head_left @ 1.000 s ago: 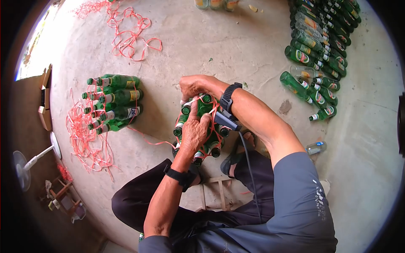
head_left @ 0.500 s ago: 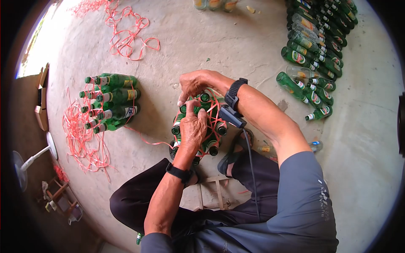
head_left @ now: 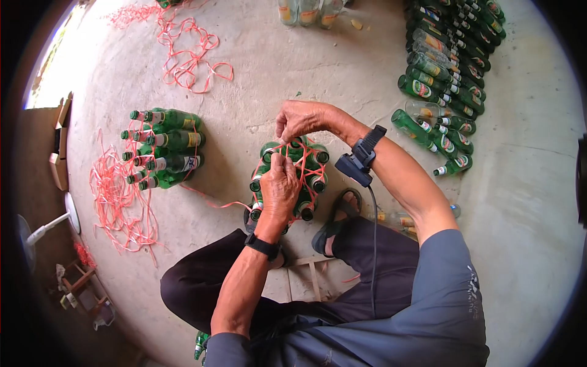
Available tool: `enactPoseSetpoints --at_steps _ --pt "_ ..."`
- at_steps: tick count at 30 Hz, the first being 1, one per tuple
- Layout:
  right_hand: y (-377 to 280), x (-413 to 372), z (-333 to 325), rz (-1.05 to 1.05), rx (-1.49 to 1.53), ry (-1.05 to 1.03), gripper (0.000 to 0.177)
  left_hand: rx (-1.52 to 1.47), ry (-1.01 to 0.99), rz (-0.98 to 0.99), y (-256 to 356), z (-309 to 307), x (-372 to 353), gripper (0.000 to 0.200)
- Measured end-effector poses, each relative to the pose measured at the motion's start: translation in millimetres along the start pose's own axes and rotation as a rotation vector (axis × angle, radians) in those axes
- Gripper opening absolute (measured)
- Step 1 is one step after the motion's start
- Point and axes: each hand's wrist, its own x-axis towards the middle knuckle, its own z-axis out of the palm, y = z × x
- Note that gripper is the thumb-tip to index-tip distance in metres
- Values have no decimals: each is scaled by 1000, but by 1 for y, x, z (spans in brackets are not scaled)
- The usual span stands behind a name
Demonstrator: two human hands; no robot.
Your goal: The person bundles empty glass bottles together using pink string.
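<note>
A cluster of upright green glass bottles (head_left: 307, 210) stands on the floor between my feet, with pink plastic strapping (head_left: 301, 164) laced around the necks. My left hand (head_left: 279, 188) is over the near left of the cluster, its fingers closed on the strapping at the top. At the far side, my right hand (head_left: 301, 120) pinches a strand of the same strapping just above the bottle necks. The fingertips of both hands are close together but apart. My left hand hides some of the bottles.
At left stands another tied bottle bundle (head_left: 168, 147), beside a heap of loose pink strapping (head_left: 119, 205). Many bottles (head_left: 431, 70) lie in rows at right. Clear bottles (head_left: 309, 11) stand at the far side. A cable (head_left: 373, 251) hangs from my right wrist device.
My right hand has lifted up and slightly right, away from the bottle tops, with the strand. My left fingers have drawn from pointing and spread into a closed grip.
</note>
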Motion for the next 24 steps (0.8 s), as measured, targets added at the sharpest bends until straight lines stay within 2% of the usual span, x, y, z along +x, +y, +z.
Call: enactPoseSetpoints --at_steps 1,3,4,6,8,10,11,13,17,24 --pt "0 -4 1 -4 -51 32 27 -6 2 1 4 -6 1 12" --pt "-4 -16 3 10 -130 94 31 195 -39 133 10 -21 3 13" --pt "-6 -21 8 9 -132 90 31 195 -36 130 7 -25 3 13" --pt "-10 -28 15 -44 -215 231 34 300 -103 124 3 -34 8 14" --pt "-3 -35 29 -128 -350 328 36 276 -82 138 2 -35 7 17" --pt "-3 -44 44 -63 -440 484 34 219 -74 151 2 -33 5 15" --pt "0 -45 51 -60 -446 482 34 199 -81 112 2 -33 5 16" --pt "5 -45 65 -90 -449 627 29 188 -83 116 0 -34 7 16" --pt "0 -37 77 -26 -487 663 19 249 -69 191 -5 -43 12 17" --pt "-9 -26 78 11 -536 682 17 286 -28 281 -18 -50 7 18"
